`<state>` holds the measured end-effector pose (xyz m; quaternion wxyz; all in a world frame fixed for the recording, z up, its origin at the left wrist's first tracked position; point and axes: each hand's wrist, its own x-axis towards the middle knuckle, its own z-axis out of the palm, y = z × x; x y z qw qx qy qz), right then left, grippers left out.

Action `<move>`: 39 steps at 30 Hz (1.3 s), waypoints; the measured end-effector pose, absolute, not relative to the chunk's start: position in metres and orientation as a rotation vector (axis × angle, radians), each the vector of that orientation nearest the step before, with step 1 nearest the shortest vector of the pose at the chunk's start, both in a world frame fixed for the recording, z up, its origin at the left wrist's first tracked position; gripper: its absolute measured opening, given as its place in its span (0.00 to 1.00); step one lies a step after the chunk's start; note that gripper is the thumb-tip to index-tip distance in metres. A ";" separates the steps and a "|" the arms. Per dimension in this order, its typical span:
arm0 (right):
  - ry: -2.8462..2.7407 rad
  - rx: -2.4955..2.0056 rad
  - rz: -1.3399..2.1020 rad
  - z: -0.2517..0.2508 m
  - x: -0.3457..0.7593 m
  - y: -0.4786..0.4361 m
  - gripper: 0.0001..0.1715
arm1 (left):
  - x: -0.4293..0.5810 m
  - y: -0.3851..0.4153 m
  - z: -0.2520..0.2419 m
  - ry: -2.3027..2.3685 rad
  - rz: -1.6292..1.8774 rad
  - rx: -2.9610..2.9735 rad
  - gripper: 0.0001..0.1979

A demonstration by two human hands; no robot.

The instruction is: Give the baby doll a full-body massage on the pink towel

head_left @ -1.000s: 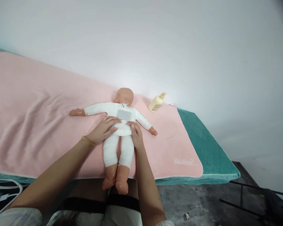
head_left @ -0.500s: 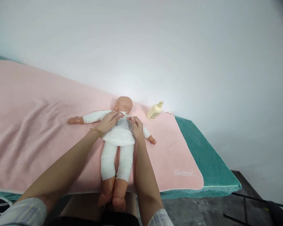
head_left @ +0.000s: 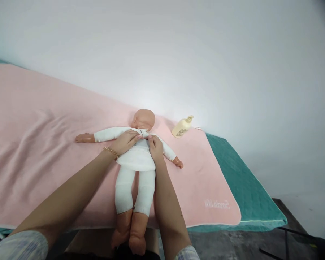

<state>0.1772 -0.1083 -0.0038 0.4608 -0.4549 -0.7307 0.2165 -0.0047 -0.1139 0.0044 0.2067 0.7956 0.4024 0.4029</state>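
A baby doll (head_left: 137, 160) in white cloth lies stretched out, its bald head (head_left: 144, 119) at the far end and its arms spread to both sides. Its face is not visible, and its bare feet reach over the near edge. My left hand (head_left: 126, 141), with a gold chain bracelet (head_left: 111, 151) at the wrist, rests fairly flat on the left of the doll's upper trunk, fingers pointing inward. On the other side, my right hand (head_left: 156, 146) lies against the upper trunk, its thumb on the cloth near the middle. Both hands hold nothing loose; some right fingers are partly hidden.
A pale yellow pump bottle (head_left: 182, 128) stands tilted in view to the right of the doll's head. Beneath everything is a pink towel (head_left: 56, 108) over a green padded table (head_left: 241, 180). A white wall (head_left: 162, 54) rises behind; dark metal bars are at lower right.
My right thumb and fingertips have shifted slightly on the doll's upper trunk, and the hands sit a bit closer against it. The view has moved slightly; doll and bottle otherwise stay in place.
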 end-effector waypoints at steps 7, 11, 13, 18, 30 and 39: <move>-1.761 -0.958 0.468 -0.004 0.180 -0.118 0.21 | -0.005 -0.119 0.003 1.161 1.247 2.316 0.23; -1.768 -1.015 0.530 -0.005 0.179 -0.114 0.24 | -0.005 -0.116 0.001 1.188 1.187 2.327 0.24; -1.775 -1.062 0.533 -0.006 0.179 -0.112 0.25 | -0.005 -0.114 0.001 1.200 1.163 2.324 0.25; -1.824 -1.134 0.529 -0.008 0.178 -0.107 0.26 | -0.004 -0.111 0.000 1.232 1.122 2.291 0.26; -1.777 -0.925 0.539 -0.010 0.183 -0.111 0.21 | -0.009 -0.113 -0.004 1.282 1.226 2.319 0.23; -1.771 -1.135 0.623 -0.005 0.178 -0.111 0.22 | -0.009 -0.106 -0.009 1.315 1.102 2.303 0.26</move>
